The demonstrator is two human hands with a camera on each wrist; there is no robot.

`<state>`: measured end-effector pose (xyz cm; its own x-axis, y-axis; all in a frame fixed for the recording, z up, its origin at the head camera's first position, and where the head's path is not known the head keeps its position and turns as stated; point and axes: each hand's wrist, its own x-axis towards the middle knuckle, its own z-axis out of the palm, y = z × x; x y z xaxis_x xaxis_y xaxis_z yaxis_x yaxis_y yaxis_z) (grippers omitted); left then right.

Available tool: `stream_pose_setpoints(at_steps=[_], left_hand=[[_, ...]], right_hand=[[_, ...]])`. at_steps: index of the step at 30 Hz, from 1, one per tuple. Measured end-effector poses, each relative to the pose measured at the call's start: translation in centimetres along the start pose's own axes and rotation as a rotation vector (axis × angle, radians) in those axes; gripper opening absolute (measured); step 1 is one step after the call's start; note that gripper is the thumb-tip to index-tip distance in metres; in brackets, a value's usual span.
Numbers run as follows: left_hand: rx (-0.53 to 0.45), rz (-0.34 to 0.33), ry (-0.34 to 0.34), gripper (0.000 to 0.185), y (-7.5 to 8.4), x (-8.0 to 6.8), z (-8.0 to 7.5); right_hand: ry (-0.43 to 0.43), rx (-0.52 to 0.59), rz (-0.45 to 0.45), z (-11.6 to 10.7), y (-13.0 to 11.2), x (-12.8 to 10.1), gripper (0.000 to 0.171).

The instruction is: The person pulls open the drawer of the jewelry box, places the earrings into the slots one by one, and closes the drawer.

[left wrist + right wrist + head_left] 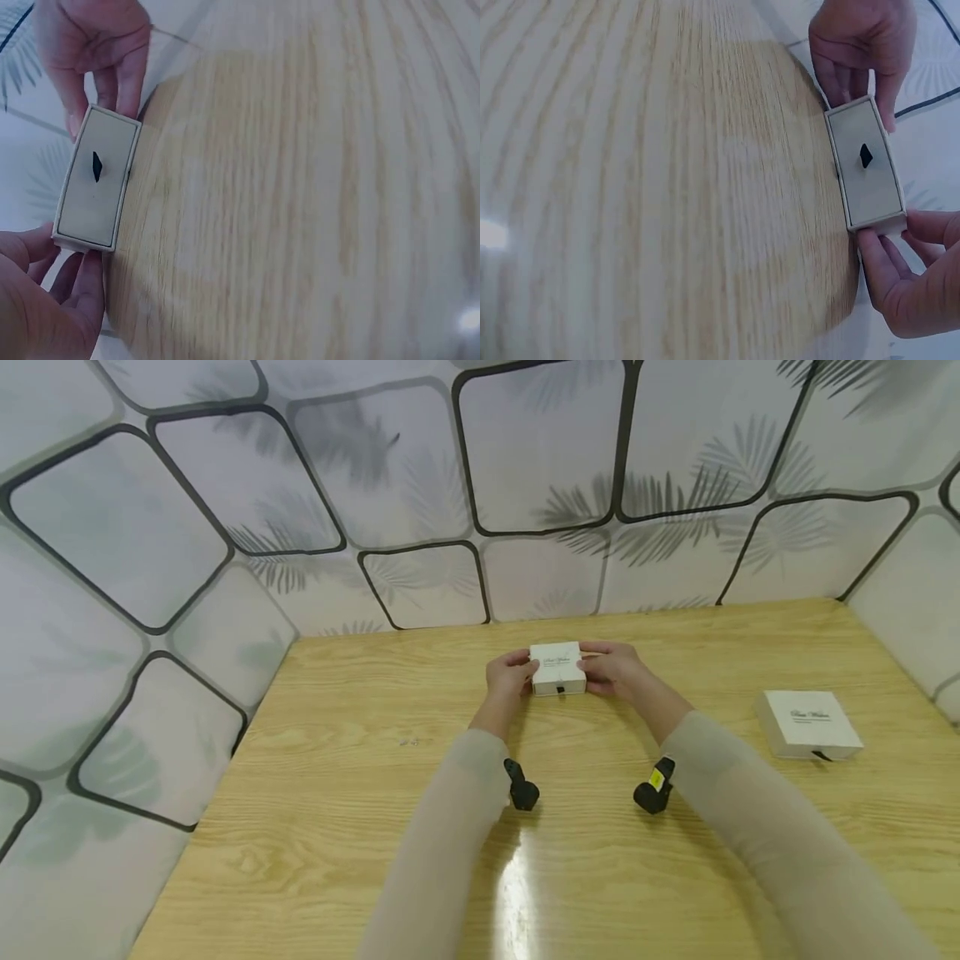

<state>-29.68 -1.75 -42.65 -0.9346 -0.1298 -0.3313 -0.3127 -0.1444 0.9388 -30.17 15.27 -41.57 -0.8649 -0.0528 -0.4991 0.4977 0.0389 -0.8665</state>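
Between both hands, near the far edge of the table, is a small white drawer box (pixel 557 664) with dark lettering on its lid and a short black pull tab on its front. My left hand (pixel 509 679) grips its left end, thumb toward the front corner. The right hand (pixel 611 669) grips the opposite end the same way. In the left wrist view the closed front of the box (pixel 96 206) shows with the tab at its middle, fingers at both short ends. The right wrist view shows the same front face of the box (pixel 866 180).
A second, larger white box (pixel 810 724) with similar lettering and a black tab rests on the right of the wooden table (pixel 337 827). Small clear bits (pixel 408 742) lie left of the hands. A patterned wall covering (pixel 540 460) rises behind the table.
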Motion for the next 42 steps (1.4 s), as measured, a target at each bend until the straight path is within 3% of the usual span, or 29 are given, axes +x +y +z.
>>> stream_pose_setpoints(at_steps=[4,8,13,19,24,32,37,42], left_hand=[[0.083,0.023,-0.051,0.036,0.1,0.0,-0.1],[0.129,-0.009,-0.109,0.042,0.3,-0.1,-0.6],[0.171,-0.047,-0.157,0.048,0.4,-0.1,-1.0],[0.190,-0.033,-0.197,0.050,0.9,0.2,-0.8],[0.172,0.003,-0.181,0.047,0.8,0.4,-0.7],[0.144,0.074,-0.090,0.033,-0.6,0.3,-0.3],[0.068,0.034,-0.064,0.034,-0.2,0.7,0.1],[0.027,-0.013,-0.095,0.039,0.4,1.0,0.2]], right_hand=[[0.042,-0.063,-0.042,0.3,0.2,-0.1,0.052],[0.059,-0.125,-0.074,0.4,0.4,-0.8,0.050],[0.025,-0.120,-0.088,0.4,0.4,-1.4,0.054],[0.052,-0.088,-0.084,0.6,0.1,-1.2,0.052],[0.055,-0.042,-0.081,0.5,0.0,-0.7,0.052],[0.055,0.007,-0.049,0.3,0.4,-0.1,0.052],[0.082,0.012,-0.046,0.5,0.1,0.3,0.051],[0.111,0.012,-0.041,0.7,-0.3,0.5,0.048]])
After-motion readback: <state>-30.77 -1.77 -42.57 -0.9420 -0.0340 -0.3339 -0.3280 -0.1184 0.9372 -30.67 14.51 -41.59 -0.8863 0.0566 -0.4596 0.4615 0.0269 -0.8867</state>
